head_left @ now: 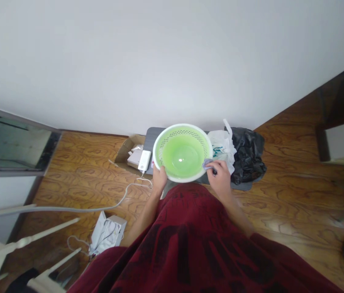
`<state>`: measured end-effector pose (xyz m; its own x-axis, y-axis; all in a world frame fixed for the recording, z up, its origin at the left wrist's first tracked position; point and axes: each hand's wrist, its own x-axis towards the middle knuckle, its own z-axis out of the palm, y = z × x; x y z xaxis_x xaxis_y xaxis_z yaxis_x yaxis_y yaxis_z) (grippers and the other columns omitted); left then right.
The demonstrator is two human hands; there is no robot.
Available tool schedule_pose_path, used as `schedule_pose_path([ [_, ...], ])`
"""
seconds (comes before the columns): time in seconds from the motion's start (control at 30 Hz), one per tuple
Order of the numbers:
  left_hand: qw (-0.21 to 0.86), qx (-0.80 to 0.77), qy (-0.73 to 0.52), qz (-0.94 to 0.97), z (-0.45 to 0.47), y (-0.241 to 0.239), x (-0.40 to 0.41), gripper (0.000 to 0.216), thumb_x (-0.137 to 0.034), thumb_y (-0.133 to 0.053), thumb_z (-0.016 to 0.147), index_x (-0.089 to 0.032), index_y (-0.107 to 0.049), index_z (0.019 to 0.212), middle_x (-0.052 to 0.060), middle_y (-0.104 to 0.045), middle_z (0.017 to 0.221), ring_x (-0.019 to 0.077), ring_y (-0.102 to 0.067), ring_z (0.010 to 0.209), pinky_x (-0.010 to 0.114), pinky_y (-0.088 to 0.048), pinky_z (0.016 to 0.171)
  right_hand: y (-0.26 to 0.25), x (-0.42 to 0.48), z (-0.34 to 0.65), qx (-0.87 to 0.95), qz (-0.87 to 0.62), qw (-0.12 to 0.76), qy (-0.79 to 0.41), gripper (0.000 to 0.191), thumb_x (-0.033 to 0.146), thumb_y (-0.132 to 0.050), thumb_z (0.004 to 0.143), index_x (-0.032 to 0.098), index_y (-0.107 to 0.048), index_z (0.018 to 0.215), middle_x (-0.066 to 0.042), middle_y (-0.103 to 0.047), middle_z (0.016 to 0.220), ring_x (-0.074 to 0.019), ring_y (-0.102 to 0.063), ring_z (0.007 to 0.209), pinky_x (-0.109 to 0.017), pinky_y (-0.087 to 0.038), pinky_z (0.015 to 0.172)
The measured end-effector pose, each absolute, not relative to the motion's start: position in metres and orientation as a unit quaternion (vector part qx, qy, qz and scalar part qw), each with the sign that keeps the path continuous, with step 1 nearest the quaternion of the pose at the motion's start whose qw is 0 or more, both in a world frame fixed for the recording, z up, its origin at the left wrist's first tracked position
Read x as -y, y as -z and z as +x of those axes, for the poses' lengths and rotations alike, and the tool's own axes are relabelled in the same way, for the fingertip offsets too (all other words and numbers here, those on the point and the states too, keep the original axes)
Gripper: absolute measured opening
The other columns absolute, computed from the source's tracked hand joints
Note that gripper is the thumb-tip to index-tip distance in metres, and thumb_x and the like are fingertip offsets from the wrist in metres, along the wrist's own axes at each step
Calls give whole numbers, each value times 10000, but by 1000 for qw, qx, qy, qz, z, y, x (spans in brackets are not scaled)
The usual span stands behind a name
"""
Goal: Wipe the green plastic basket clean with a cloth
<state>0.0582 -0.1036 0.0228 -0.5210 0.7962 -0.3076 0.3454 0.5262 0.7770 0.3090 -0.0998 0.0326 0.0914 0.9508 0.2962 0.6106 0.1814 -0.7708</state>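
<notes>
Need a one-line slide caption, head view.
Left hand grips a white-rimmed green basket; right hand holds a pale purple cloth at its rim.

- No word, brand or number can be read with certainty.
- Dark red shirt (187, 228): large dark block letters (182, 256) run across the front, bent by the folds — strokes like a U and an N show, but the whole word cannot be made out.
- Same shirt, nearer the hem: a row of smaller, thinner dark marks, too faint against the red to read.
- White plastic bag (222, 142): a teal-green print (217, 151), creased and blurred — illegible.
- White device (144, 160): a small grey mark near its lower end, too small to tell.
</notes>
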Motion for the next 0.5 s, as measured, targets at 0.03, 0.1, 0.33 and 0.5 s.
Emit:
schedule_pose_path([
  [0.03,339,-806,-333,353,58,-23,104,363,-219,-450,880,-147,-570,1215,141,-656,1244,290,-591,1188,421,-449,1048,-32,95,309,650,-604,416,-198,200,132,-533,839,214,-715,840,-65,-589,946,-212,-595,929,-372,-508,874],
  [0.1,342,-801,-337,357,58,-22,104,393,-217,-444,881,-148,-559,1251,140,-650,1270,287,-592,1193,423,-448,1052,-31,78,311,665,-603,401,-182,216,120,-527,830,214,-722,836,-68,-586,940,-221,-574,934,-379,-497,882],
  [0.33,331,-773,-367,399,56,-17,104,450,-241,-433,890,-155,-546,1317,129,-637,1317,267,-577,1241,409,-443,1068,-34,-7,309,697,-599,356,-168,262,66,-502,813,211,-720,823,-86,-588,956,-246,-521,949,-402,-455,908],
  [0.5,316,-778,-364,403,53,-10,104,440,-247,-440,888,-164,-577,1298,122,-654,1289,269,-589,1226,418,-443,1069,-36,-28,300,694,-595,359,-188,265,49,-494,819,202,-710,822,-83,-577,947,-243,-521,959,-402,-436,934],
])
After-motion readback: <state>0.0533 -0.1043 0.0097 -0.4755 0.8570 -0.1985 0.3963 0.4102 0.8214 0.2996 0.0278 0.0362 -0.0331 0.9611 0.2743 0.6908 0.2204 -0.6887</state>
